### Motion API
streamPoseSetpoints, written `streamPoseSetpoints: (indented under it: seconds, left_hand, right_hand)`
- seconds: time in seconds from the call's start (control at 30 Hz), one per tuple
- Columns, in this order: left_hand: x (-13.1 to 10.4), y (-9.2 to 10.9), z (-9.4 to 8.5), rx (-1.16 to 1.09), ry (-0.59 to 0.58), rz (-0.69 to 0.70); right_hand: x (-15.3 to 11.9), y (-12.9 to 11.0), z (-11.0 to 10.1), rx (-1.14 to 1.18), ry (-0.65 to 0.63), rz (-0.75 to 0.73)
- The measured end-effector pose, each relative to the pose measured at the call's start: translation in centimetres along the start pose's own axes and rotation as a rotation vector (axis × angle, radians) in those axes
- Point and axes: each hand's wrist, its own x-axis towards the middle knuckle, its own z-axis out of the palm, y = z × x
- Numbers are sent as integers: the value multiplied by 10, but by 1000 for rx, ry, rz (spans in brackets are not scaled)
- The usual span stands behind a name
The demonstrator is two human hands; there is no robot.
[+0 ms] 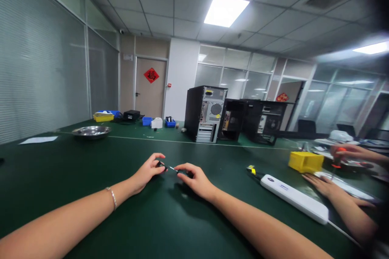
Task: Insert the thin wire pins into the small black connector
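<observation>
Over the green tabletop [127, 218], both hands meet near the middle of the view. My left hand [148, 171] is closed on a small black piece [161, 165], too small to make out in detail. In my right hand [196, 180] is a screwdriver [172, 168] with a thin metal shaft; its dark handle is mostly hidden by the fingers. The shaft points left toward the black piece. Whether its tip touches that piece I cannot tell.
Black computer cases [206, 115] stand beyond my hands. A white power strip [293, 198] and a yellow bin [305, 162] lie to the right, near a co-worker's hands [325, 186] and red screwdriver [337, 164]. A metal bowl [91, 132] is at the left.
</observation>
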Motion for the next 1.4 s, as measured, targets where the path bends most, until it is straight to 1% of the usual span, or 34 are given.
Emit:
streamPoseSetpoints:
  seconds: [0.1,0.17,0.33,0.43,0.57,0.63,0.77,0.9,1.07,1.27,1.4]
  left_hand:
    - [0,0,0,-70,31,-40]
    - [2,0,-1,-49,58,-45]
    - [4,-2,-1,157,84,50]
    - [3,-3,2,253,90,64]
    - [2,-6,5,305,10,127]
    - [2,-6,5,345,-9,150]
    - [0,-3,3,483,34,176]
    - [1,-2,2,483,22,165]
    - [2,-3,2,541,13,218]
    - [0,1,4,469,-5,153]
    - [0,0,3,480,-12,152]
  right_hand:
    - [1,-1,-1,15,-10,11]
    - [1,-1,-1,24,-13,21]
    - [1,-2,-1,18,-4,2]
    - [-1,-2,-1,7,16,-25]
    - [-1,0,0,0,28,-55]
    - [0,1,0,-2,33,-51]
    - [1,2,0,-9,41,-13]
    - [1,2,-1,1,30,11]
    - [1,3,0,-37,18,3]
    - [1,0,-2,6,-8,8]
    - [0,-2,-2,13,-15,14]
